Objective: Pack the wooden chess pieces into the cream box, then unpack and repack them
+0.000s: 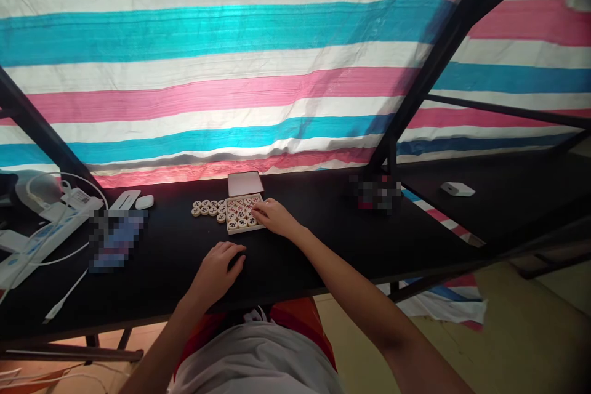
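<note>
Wooden discs (237, 212) fill the box (245, 230).
Your right hand (273, 217) touches its right edge, grip unclear; left hand (220, 271) lies open, empty, nearer you.

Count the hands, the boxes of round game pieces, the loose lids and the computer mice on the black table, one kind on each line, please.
hands: 2, the left hand and the right hand
box of game pieces: 1
lid: 1
mouse: 1
Total: 5
</note>
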Tool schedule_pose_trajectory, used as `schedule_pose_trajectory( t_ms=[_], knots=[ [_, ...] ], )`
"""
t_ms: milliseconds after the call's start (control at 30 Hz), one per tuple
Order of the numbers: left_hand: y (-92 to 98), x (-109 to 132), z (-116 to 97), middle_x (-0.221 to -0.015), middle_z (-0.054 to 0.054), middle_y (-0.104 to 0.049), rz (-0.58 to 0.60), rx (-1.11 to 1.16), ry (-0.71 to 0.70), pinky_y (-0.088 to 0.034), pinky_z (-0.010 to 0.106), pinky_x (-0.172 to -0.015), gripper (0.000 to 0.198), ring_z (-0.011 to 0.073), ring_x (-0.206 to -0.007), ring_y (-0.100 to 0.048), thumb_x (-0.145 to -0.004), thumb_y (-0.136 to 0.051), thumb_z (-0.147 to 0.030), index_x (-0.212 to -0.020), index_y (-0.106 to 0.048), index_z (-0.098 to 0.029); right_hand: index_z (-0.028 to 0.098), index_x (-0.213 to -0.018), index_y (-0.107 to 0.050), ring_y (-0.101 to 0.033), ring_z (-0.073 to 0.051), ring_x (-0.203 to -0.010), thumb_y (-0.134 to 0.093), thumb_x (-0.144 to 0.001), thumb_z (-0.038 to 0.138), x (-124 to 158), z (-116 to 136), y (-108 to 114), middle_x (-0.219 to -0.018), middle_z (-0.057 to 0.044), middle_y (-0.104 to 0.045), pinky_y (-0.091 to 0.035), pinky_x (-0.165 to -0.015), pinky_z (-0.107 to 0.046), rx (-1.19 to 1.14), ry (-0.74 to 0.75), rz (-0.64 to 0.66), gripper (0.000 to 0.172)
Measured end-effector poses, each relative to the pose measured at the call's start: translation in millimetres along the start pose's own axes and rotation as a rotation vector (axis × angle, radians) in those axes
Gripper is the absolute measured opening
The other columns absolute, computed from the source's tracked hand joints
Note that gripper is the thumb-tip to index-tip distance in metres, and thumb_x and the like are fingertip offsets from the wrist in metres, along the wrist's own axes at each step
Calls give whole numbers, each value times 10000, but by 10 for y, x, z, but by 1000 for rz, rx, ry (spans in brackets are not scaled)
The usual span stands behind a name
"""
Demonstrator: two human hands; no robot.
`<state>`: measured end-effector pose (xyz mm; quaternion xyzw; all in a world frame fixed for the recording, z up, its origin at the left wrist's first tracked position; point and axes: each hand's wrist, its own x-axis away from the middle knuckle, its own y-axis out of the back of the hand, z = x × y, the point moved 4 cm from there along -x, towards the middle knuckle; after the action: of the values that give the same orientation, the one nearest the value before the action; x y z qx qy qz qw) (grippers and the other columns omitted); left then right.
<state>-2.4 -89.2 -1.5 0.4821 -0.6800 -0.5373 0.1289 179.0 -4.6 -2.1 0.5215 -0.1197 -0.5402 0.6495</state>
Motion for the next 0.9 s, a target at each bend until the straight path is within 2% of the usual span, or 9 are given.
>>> schedule_pose_trajectory(
  t_ms=[133, 233, 300, 367, 467, 567, 800, 900],
  knots=[
    [381, -439, 313, -1029, 63, -662, -88, -123, 60, -473, 336, -866, 329, 214, -949, -606, -891, -435, -347, -1138, -598, -204, 190, -918, -675, -546, -183, -873, -471, -924, 297, 35, -55, 27, -931, -69, -662, -404, -853, -304, -67, 64, -64, 230],
    [581, -776, 703, -1072, 76, -641, -53, -224, 84, -452, 336, -894, 333, 236, -1026, -575, -884, -410, -349, -1093, -619, -197, 176, -1003, -650, -539, -196, -936, -475, -909, 259, 25, -188, 75, -979, -85, -639, -402, -879, -322, -110, -18, -191, 216],
    [624, -867, 1022, -1115, 91, -617, -38, -279, 173, -435, 353, -923, 347, 256, -1073, -548, -864, -414, -334, -1106, -616, -187, 167, -1013, -635, -550, -191, -897, -480, -882, 213, 17, -313, 88, -922, -74, -639, -410, -858, -326, -127, -122, -240, 208],
    [584, -844, 1319, -1133, 111, -593, 22, -298, 276, -432, 378, -927, 388, 273, -1066, -546, -850, -413, -359, -1128, -610, -173, 173, -984, -632, -564, -179, -830, -495, -845, 184, 17, -437, 82, -858, -49, -642, -424, -809, -314, -153, -212, -238, 195],
    [481, -741, 1568, -1105, 107, -587, 109, -248, 296, -433, 363, -930, 434, 267, -1057, -551, -829, -427, -420, -1144, -610, -185, 195, -952, -632, -573, -163, -762, -508, -814, 199, 34, -583, 66, -812, -19, -650, -429, -746, -295, -199, -297, -217, 185],
    [432, -690, 1618, -1080, 105, -592, 156, -216, 308, -439, 338, -912, 428, 241, -979, -586, -815, -430, -394, -1136, -616, -180, 201, -941, -633, -570, -156, -725, -509, -803, 219, 49, -650, 48, -783, -6, -651, -423, -723, -290, -215, -342, -183, 186],
    [469, -712, 1488, -894, 71, -654, 204, -240, 346, -458, 294, -748, 368, 231, -838, -617, -800, -451, -423, -1017, -630, -186, 197, -939, -634, -559, -147, -677, -495, -806, 242, 58, -604, 46, -741, 0, -644, -419, -698, -280, -232, -346, -106, 198],
    [484, -693, 1463, -897, 47, -672, 246, -216, 380, -450, 271, -698, 344, 219, -817, -627, -785, -471, -443, -989, -630, -217, 196, -950, -635, -568, -151, -694, -496, -806, 234, 66, -589, 48, -760, -5, -652, -415, -700, -281, -224, -345, -90, 204]
  ],
)
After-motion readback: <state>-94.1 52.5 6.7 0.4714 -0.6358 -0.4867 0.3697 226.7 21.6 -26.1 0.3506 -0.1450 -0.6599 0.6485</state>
